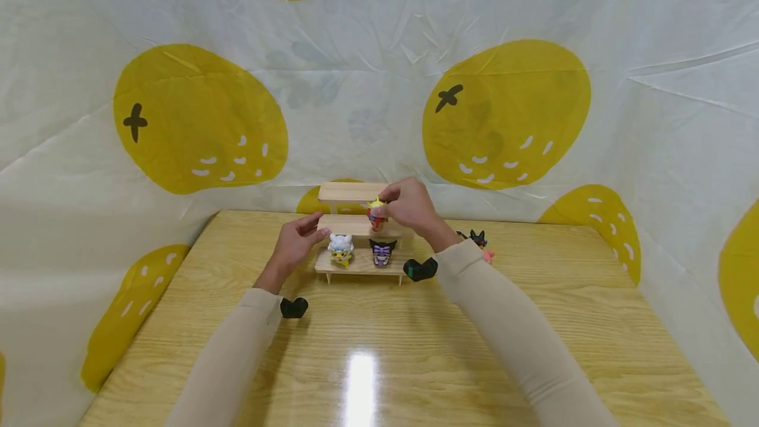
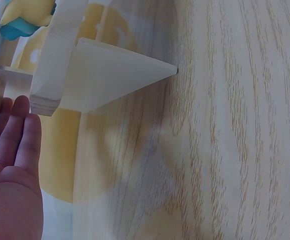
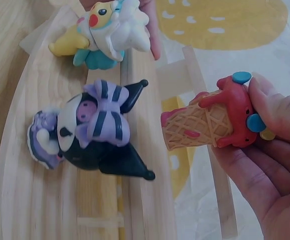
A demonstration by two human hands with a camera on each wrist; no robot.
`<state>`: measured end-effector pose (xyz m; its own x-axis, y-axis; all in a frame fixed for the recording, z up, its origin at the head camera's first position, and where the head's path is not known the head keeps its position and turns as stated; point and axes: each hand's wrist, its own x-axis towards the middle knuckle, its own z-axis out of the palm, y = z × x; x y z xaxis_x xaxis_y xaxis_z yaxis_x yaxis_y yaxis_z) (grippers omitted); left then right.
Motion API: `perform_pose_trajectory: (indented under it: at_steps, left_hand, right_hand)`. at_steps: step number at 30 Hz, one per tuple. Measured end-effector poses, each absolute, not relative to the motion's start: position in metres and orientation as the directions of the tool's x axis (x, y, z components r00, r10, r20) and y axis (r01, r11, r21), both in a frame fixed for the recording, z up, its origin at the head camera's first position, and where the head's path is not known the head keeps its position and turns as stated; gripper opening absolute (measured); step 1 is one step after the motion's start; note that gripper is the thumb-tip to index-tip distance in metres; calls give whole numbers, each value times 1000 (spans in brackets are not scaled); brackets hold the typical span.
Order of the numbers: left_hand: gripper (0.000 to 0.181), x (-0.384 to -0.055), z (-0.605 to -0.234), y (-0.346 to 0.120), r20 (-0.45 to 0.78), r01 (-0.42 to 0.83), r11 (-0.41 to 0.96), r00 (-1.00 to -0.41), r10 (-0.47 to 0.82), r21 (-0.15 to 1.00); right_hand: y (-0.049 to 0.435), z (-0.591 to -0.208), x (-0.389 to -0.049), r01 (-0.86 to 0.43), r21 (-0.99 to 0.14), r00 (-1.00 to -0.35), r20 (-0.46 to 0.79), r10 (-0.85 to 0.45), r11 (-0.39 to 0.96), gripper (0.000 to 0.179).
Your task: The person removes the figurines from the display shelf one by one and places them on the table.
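Observation:
My right hand (image 1: 412,204) pinches an ice-cream-cone figurine (image 3: 212,117) between thumb and fingers, in front of the upper tiers of a three-tier wooden display shelf (image 1: 362,270). The figurine has a waffle cone, a red melting top and blue round parts. On the lowest tier sit a figurine in a white fluffy hood (image 1: 340,249), yellow-faced, and a black-and-white figurine (image 3: 80,132) with a purple striped bow. My left hand (image 1: 295,242) is at the shelf's left end, fingers extended, fingertips right at the tier's edge in the left wrist view.
Right of the shelf, partly behind my right forearm, lie a dark figurine (image 1: 477,238) and a pink one (image 1: 488,256). The wood-grain table (image 1: 332,374) ends at a white curtain (image 1: 367,31) with yellow fruit prints. A pointed white shelf leg (image 2: 120,70) stands on the table.

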<state>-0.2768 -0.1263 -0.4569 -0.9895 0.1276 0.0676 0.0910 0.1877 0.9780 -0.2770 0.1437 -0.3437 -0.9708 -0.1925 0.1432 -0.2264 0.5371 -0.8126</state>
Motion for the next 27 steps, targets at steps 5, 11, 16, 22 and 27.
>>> perform_pose_trajectory:
  at_steps: [5, 11, 16, 22, 27]
  left_hand:
    - [56, -277, -457, -126, 75, 100, 187, -988, 134, 977]
    - [57, -277, -458, -126, 78, 104, 191, -987, 141, 976]
    - [59, -276, -458, -127, 76, 103, 202, -988, 137, 974]
    - [59, -276, -457, -127, 68, 92, 194, -989, 128, 977]
    - [59, -277, -456, -125, 60, 83, 190, -990, 124, 978]
  right_hand:
    - [151, -344, -275, -221, -818, -972, 142, -187, 531, 28]
    - [157, -344, -274, -192, -820, -978, 113, -176, 539, 30]
    - [161, -343, -273, -175, -825, -981, 100, -167, 537, 28]
    - [166, -345, -273, -177, -811, -981, 102, -164, 557, 30]
    - [172, -346, -272, -171, -813, -982, 98, -159, 556, 31]
